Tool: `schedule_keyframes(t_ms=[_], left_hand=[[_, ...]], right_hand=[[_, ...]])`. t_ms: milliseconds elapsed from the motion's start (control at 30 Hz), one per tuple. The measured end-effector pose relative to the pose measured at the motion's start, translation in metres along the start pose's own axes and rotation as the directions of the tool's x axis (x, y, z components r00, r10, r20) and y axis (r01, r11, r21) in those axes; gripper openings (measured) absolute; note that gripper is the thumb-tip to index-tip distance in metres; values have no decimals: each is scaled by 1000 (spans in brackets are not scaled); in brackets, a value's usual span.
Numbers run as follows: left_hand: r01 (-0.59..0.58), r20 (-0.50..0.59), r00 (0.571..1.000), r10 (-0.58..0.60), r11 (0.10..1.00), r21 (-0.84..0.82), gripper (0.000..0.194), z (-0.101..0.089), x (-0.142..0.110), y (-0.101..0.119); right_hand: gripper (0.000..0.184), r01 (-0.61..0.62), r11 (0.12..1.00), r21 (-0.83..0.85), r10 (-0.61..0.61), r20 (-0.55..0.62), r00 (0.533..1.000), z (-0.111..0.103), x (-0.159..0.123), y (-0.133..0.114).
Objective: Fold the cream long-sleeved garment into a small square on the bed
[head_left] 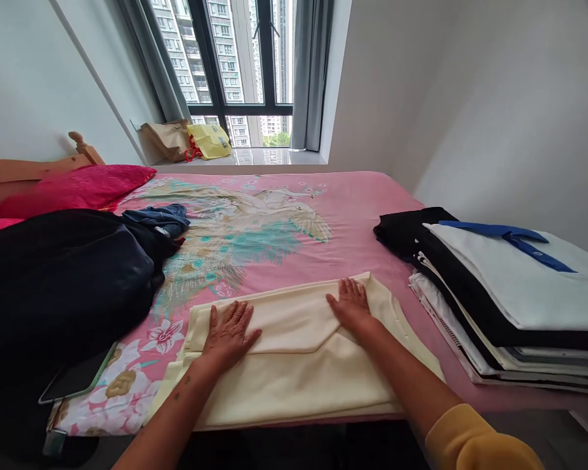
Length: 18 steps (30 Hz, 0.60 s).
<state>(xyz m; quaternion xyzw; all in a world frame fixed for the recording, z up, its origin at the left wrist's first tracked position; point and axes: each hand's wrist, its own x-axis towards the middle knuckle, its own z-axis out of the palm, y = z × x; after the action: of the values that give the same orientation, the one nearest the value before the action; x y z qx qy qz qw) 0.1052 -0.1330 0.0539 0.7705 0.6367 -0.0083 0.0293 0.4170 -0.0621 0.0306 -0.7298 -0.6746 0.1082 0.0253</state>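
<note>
A cream garment (298, 365) lies partly folded on the near edge of the bed, its sides turned inward. My left hand (229, 331) rests flat on its left part, fingers spread. On the upper right part, near the folded-in corner, my right hand (351, 304) presses down flat. Neither hand grips anything.
The bed has a pink floral sheet (274, 222). A stack of folded clothes (509, 307) sits at the right, a white shirt with a blue collar on top. A dark heap of clothes (63, 274) and a phone (76, 380) lie left. Bags (196, 140) stand on the windowsill.
</note>
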Motion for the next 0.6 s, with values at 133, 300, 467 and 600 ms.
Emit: schedule_keyframes(t_ms=[133, 300, 467, 600], left_hand=[[88, 37, 995, -89, 996, 8, 72, 3, -1, -3], [96, 147, 986, -79, 989, -109, 70, -10, 0, -4], [184, 9, 982, -189, 942, -281, 59, -17, -17, -53], [271, -122, 931, -345, 873, -405, 56, -9, -50, -111]], right_hand=[[76, -85, 996, -8, 85, -20, 996, 1, 11, 30], [73, -92, 996, -4, 91, -36, 995, 3, 4, 24], [70, -51, 996, 71, 54, -44, 998, -3, 2, 30], [61, 16, 986, 166, 14, -174, 985, -4, -8, 16]])
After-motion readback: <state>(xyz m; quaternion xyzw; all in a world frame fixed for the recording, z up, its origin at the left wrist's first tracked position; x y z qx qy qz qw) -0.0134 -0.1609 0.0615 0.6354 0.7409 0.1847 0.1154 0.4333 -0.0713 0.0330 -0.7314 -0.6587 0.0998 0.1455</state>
